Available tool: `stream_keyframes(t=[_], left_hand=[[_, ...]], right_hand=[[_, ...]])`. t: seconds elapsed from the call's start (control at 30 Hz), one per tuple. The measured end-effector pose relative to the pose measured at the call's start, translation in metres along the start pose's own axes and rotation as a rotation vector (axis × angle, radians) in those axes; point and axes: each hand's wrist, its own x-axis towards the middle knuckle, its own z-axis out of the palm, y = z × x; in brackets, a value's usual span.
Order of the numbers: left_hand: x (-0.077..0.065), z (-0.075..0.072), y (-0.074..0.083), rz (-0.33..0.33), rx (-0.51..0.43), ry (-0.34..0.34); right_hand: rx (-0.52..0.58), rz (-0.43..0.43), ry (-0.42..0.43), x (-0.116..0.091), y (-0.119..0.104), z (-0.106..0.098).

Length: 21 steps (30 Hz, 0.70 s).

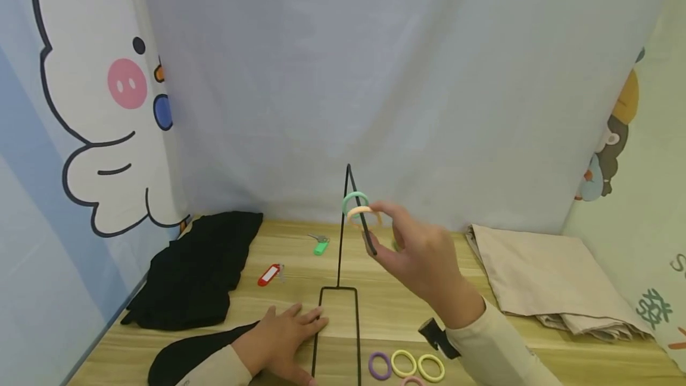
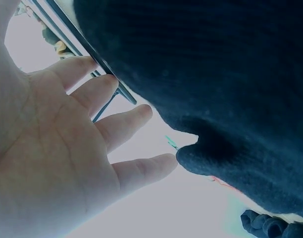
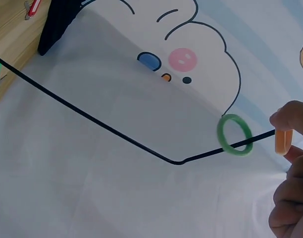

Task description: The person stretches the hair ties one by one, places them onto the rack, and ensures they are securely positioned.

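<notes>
My right hand [image 1: 423, 249] pinches a pale orange ring [image 3: 283, 142] between thumb and finger. The ring encircles the slanting arm of a black wire stand [image 1: 340, 255], near its free end. Farther up that arm hangs a green ring [image 3: 234, 135], apart from the orange one. My left hand [image 1: 284, 338] lies with fingers spread at the left side of the stand's rectangular base, fingertips right at the base wire. In the left wrist view, the fingers [image 2: 124, 126] are spread and relaxed, with the palm showing and nothing held.
Near the front lie a purple ring [image 1: 380, 366], two yellow rings [image 1: 404, 363] and a pink ring [image 1: 412, 381]. Keys with a green tag [image 1: 321, 247] and a red tag [image 1: 269, 274] lie left of the stand. Black cloth [image 1: 203, 273] is at left, beige cloth [image 1: 541, 273] at right.
</notes>
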Motion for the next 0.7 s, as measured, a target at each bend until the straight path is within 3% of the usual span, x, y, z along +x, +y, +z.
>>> stream_keyframes(t=[0.13, 0.37, 0.7], left_hand=[[0.001, 0.002, 0.001, 0.000, 0.001, -0.005], [0.003, 0.004, 0.001, -0.001, 0.003, -0.017], [-0.001, 0.002, 0.000, 0.005, 0.032, 0.020]], right_hand=[[-0.066, 0.081, -0.052, -0.005, 0.010, 0.016], [-0.123, 0.283, -0.258, -0.036, 0.016, 0.031], [-0.087, 0.386, -0.524, -0.089, 0.013, 0.040]])
